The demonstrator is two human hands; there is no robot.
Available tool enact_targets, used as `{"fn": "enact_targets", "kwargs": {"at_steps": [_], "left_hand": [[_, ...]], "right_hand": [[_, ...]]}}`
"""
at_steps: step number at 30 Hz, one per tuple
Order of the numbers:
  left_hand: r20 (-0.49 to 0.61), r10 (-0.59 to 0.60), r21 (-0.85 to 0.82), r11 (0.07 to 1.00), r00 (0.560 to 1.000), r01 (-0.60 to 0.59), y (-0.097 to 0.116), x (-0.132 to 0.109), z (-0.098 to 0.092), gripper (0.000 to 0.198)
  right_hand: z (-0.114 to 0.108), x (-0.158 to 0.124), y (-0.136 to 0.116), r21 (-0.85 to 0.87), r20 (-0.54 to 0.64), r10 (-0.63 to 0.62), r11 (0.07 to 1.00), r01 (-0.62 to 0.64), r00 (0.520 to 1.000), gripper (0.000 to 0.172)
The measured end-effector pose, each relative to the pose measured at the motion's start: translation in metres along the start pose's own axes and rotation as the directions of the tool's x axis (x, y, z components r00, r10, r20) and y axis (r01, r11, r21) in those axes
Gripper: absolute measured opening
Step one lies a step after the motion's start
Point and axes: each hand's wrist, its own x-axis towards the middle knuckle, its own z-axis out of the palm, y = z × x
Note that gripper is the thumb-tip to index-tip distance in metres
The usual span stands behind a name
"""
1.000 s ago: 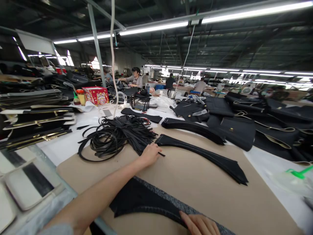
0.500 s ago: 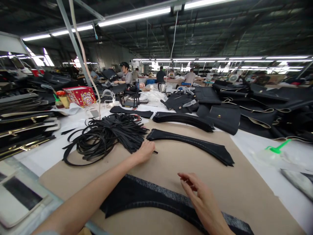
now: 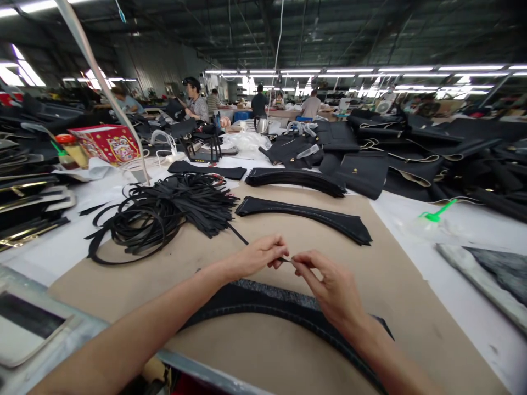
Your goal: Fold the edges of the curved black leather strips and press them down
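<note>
My left hand (image 3: 261, 256) is closed on a thin black strip (image 3: 285, 259), whose end sticks out past the fingertips. Thumb and forefinger of my right hand (image 3: 331, 282) pinch that end. A narrow length of strip also runs back behind my left hand toward a bundle of black strips (image 3: 197, 206). Below both hands lies a curved black panel (image 3: 263, 303) with a grey fuzzy upper edge, partly covered by my arms. Another curved black panel stack (image 3: 307, 214) rests beyond them, with a thicker stack (image 3: 294, 180) behind it.
Brown paper (image 3: 411, 307) covers the middle of the white table. Piles of black bag pieces (image 3: 362, 170) stand at the back right, near a green-nozzled bottle (image 3: 436, 211). At the left are a red box (image 3: 107, 144) and a slanted pole (image 3: 99, 77). Several people work farther off.
My left hand has come away from the bundle, nearer and to the right, with the strip. My right hand has moved up to meet it and has closed on the strip's end.
</note>
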Motion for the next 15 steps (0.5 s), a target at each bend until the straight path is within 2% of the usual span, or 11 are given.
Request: {"fn": "enact_targets", "kwargs": {"at_steps": [2,4,6,8,11,15], "left_hand": [[-0.009,0.024,0.065,0.998,1.000,-0.024,0.008,-0.007,-0.005,0.023],[-0.038,0.045,0.197,0.980,0.998,-0.037,0.014,-0.019,-0.012,0.022],[-0.078,0.029,0.307,0.952,0.997,-0.003,0.016,-0.034,-0.020,0.018],[-0.098,-0.045,0.334,0.940,0.994,0.075,0.014,-0.053,-0.028,0.025],[-0.075,-0.208,0.338,0.915,0.975,0.221,0.003,-0.082,-0.041,0.029],[-0.094,-0.450,0.255,0.852,0.888,0.458,-0.026,-0.116,-0.060,0.028]], "right_hand": [[-0.015,-0.001,-0.002,0.109,-0.043,0.157,0.982,-0.151,0.987,0.022],[-0.034,-0.005,0.001,0.230,-0.069,0.298,0.933,-0.276,0.952,0.031],[-0.054,-0.017,0.009,0.273,-0.057,0.401,0.887,-0.372,0.914,0.044],[-0.073,-0.034,0.021,0.233,-0.024,0.499,0.846,-0.480,0.867,0.055],[-0.093,-0.067,0.039,0.156,0.031,0.630,0.764,-0.626,0.776,0.055],[-0.107,-0.098,0.052,0.137,0.094,0.727,0.667,-0.733,0.680,0.045]]}}
